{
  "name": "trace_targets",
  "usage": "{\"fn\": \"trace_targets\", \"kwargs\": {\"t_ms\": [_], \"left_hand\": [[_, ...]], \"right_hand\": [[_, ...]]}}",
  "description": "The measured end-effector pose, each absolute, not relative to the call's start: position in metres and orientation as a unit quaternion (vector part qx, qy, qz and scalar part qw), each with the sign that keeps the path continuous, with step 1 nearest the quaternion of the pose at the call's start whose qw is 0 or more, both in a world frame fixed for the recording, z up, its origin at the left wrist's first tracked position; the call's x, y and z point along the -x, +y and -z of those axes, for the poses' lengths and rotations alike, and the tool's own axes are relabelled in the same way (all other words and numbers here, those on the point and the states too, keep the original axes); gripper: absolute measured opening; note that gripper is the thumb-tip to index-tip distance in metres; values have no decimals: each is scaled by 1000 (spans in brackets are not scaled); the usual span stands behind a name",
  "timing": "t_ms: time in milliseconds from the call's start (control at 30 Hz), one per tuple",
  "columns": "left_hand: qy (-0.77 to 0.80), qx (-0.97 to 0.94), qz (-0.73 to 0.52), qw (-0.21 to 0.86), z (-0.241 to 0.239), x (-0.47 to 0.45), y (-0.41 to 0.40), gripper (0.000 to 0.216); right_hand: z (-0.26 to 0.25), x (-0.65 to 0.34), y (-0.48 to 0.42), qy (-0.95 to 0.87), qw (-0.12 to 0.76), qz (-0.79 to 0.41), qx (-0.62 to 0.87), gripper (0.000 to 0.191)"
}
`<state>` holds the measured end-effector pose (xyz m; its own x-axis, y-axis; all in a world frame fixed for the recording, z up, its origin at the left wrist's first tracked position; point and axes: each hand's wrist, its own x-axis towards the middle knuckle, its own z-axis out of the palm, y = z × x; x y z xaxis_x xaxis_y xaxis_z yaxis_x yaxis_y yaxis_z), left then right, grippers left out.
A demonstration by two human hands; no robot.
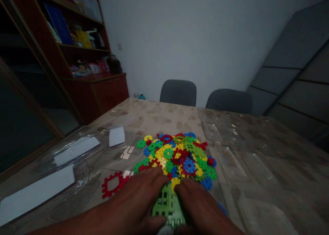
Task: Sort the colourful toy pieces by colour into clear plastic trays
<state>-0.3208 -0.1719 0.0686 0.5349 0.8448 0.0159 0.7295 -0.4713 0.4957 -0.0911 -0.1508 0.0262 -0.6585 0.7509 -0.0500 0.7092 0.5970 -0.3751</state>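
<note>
Green grid piece [166, 203], a pale lattice plate with toothed edges, sits at the near edge of the table [174, 115] between both hands, just in front of the heap of toy parts. The left hand [138, 202] lies over its left side, fingers stretched forward onto the heap's edge and thumb curled in against the plate's lower left corner, so it has the plate pinched. The right hand [203, 207] covers the right side with its fingers nearly straight; whether its thumb closes under the plate I cannot tell.

Touching the fingertips of both hands is the pile of gear-shaped pieces [180, 156] in red, yellow, green and blue, loose on the patterned tablecloth and in no container. A red square frame [113, 184] lies flat just left of the left hand, apart from the pile.

Further left stand clear plastic boxes. The nearest box [84, 175] shows a long white sheet [36, 192], the middle box [101, 135] another white sheet [77, 149], and a small white card [117, 136] shows inside a third. More clear trays [231, 159] lie right of the pile; their contents are not readable in the dim light.

Beyond the table are two grey chairs [178, 93] and a dark red shelf cabinet [102, 87] holding books and oddments.
</note>
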Motion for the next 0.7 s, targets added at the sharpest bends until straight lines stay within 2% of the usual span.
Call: {"fn": "trace_targets", "kwargs": {"t_ms": [100,200,267,367,500,600,700], "left_hand": [[477,-840,-155,208,-75,335,-164,54],[487,-832,-167,208,-92,335,-146,41],[486,-829,-184,207,-105,326,-132,37],[458,-835,-226,206,-119,303,-107,39],[398,-871,-234,168,-125,253,-68,40],[371,-897,-213,114,-125,205,-35,44],[365,-912,-168,78,-122,158,-8,47]], "right_hand": [[-32,100,-152,-890,44,-173,419,65],[-44,100,-153,-888,33,-178,422,61],[-61,88,-156,-890,40,-186,415,65],[-93,46,-154,-886,98,-161,424,73],[-125,-35,-119,-831,136,-95,531,39],[-131,-86,-81,-804,85,-78,583,26],[-128,-116,-56,-795,64,-77,598,23]]}}
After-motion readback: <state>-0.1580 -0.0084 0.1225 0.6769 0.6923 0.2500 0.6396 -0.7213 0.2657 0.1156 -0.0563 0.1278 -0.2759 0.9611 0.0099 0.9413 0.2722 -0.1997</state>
